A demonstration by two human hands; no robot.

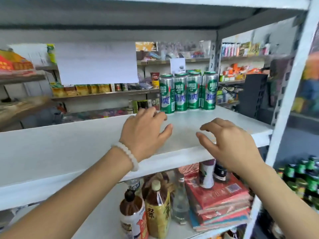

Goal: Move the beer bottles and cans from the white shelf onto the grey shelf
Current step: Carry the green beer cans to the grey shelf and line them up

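Brown drink bottles [156, 209] stand beside stacked red packets [222, 202]; a white paper sheet [96, 62] hangs behind.

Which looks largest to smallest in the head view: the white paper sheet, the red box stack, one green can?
1. white paper sheet
2. red box stack, though nearness to the camera inflates it
3. green can

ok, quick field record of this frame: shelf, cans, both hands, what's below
shelf: white shelf, mostly bare board
cans: green beer cans upright in a tight cluster at the back right, four in front, more behind
left hand: over the board, fingers spread, reaching toward the cans, holds nothing; pale bead bracelet on wrist
right hand: over the front edge, fingers loosely curled, holds nothing
below: drink bottles, red packets
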